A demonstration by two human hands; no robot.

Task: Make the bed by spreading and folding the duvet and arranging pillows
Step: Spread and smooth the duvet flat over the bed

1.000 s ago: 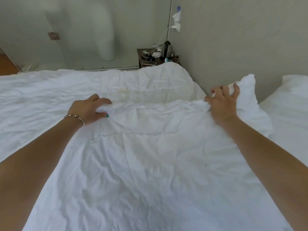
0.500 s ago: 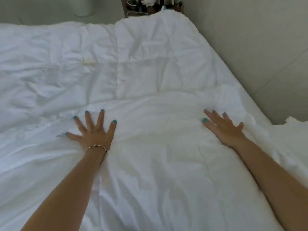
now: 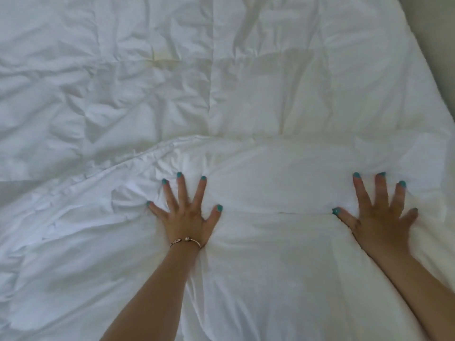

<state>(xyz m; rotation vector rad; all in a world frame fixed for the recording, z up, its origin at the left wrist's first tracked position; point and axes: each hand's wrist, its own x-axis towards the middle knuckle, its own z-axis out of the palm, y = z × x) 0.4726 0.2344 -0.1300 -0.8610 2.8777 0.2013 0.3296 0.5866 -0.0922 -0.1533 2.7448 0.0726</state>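
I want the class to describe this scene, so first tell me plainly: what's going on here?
A person is making a bed. Both hands lie flat, fingers spread, on a white duvet that fills nearly the whole view. The left hand, with a bracelet at the wrist, and the right hand press on the folded-over layer, near its edge, which runs across the bed just beyond the fingertips. Neither hand grips anything. The fabric is wrinkled, especially on the left. No pillows are in view.

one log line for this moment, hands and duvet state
step: flattening fold | left hand: open, palm down on duvet | right hand: open, palm down | fold edge: beyond fingertips | pillows: not in view
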